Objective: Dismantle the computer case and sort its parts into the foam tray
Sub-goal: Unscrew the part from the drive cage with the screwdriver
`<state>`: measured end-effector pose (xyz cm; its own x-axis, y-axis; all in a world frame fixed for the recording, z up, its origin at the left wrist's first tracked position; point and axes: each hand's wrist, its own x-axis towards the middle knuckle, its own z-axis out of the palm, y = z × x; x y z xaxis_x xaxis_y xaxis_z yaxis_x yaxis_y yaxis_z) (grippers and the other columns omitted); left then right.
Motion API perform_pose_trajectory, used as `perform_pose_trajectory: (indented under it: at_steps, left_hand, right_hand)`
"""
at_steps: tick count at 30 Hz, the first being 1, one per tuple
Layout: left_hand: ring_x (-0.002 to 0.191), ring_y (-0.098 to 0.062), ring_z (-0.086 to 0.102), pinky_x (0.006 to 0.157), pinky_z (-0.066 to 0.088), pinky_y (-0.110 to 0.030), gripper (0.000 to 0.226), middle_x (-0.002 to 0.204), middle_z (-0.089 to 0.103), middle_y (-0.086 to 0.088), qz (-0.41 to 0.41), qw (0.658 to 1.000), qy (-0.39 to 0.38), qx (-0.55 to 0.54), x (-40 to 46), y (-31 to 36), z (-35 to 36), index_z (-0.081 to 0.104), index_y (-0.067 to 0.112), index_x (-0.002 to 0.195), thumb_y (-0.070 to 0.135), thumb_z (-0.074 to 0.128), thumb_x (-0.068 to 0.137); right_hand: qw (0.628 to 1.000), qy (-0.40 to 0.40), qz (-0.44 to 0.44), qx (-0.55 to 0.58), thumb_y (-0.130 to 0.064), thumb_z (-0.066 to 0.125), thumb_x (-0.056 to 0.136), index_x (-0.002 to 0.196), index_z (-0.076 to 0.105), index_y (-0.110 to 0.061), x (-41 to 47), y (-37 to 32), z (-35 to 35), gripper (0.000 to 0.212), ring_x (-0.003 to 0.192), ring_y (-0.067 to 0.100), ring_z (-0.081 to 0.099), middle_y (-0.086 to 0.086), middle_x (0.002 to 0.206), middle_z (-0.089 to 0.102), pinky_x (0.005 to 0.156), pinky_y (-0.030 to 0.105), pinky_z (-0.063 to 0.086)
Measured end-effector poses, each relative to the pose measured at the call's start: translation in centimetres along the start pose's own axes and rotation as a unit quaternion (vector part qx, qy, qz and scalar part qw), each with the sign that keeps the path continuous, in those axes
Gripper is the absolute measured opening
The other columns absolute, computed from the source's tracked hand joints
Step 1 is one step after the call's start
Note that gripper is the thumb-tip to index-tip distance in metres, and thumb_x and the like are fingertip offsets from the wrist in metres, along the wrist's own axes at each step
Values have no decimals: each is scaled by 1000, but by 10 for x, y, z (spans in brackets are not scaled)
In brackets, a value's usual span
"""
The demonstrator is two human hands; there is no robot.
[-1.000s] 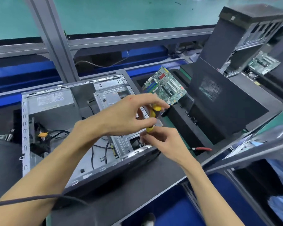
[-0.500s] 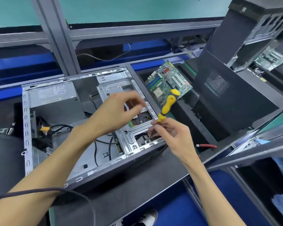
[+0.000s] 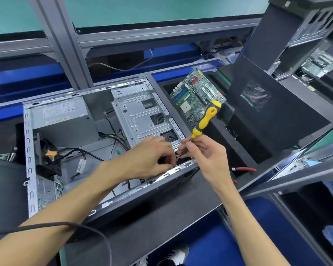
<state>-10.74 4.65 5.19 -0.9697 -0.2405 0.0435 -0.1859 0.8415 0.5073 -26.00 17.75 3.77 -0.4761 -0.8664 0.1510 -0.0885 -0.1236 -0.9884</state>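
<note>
Lowered into the case [image 3: 108, 191], left hand [image 3: 146, 158] curls, grip unclear — right hand [image 3: 206, 156] pinches the screwdriver [image 3: 207, 118].

Cables [image 3: 96, 154] beside drive cage [image 3: 142, 116]

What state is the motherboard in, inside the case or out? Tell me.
Out. The motherboard leans in the black foam tray right of the computer case, whose open bay shows only cables and metal brackets.

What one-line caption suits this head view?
Right hand angles a yellow screwdriver into the open computer case; left hand reaches beside its tip.
</note>
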Motion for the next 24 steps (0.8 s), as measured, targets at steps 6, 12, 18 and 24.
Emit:
perform_pose_trajectory:
  at_steps: [6,12,18,24]
  left_hand:
    - [89,2,40,85,26,-23,13,83,55,20,-32,997,-69,-6,9,3,-3,55,37,86,27,60,93]
    - [85,0,37,81,28,-19,7,84,48,22,6,1000,-14,5,3,-1,2,67,27,99,30,65,93]
    - [87,-11,49,83,41,-26,12,88,62,10,39,998,45,-7,-7,-2,5,77,27,101,28,70,92]
    - [92,-6,44,87,39,-26,10,93,55,16,3,998,59,-25,-7,0,8,64,24,99,25,67,90]
  right_hand:
    - [1000,-1,2,8,-9,62,96,99,72,-10,0,1,-1,11,81,26,74,11,87,75,73,28,60]
    - [1000,-9,4,7,-11,63,96,100,72,-12,-1,2,-2,10,81,24,75,8,88,75,73,28,59]
    - [1000,-10,-2,-7,-13,63,96,99,73,-19,-3,1,-3,12,82,24,75,6,88,76,73,27,59]
    - [1000,-9,2,-5,-8,62,97,99,73,-14,-4,-1,-2,12,82,24,74,7,87,75,74,27,59]
